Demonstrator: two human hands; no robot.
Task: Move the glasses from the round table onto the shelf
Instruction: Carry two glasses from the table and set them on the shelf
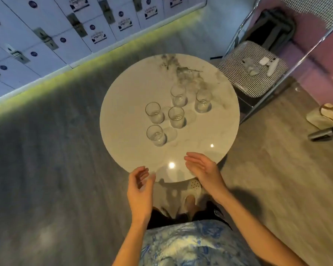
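Several clear drinking glasses stand upright on the round marble table (127, 96). The nearest glass (156, 135) is at the front left of the group, with another glass (155, 112) behind it and one (177, 117) to its right. Two more glasses (178, 95) (203, 100) stand farther back. My left hand (139, 191) hovers at the table's near edge, fingers loosely curled and holding nothing. My right hand (202, 169) is over the near rim, palm turned inward, fingers apart and empty. Both hands are well short of the glasses. No shelf is in view.
A chair with a checked seat (238, 73) stands right of the table, with small white items on it. White lockers (46, 35) line the wall at the back left. A sandal (323, 116) and a dark tool (325, 133) lie on the floor at right.
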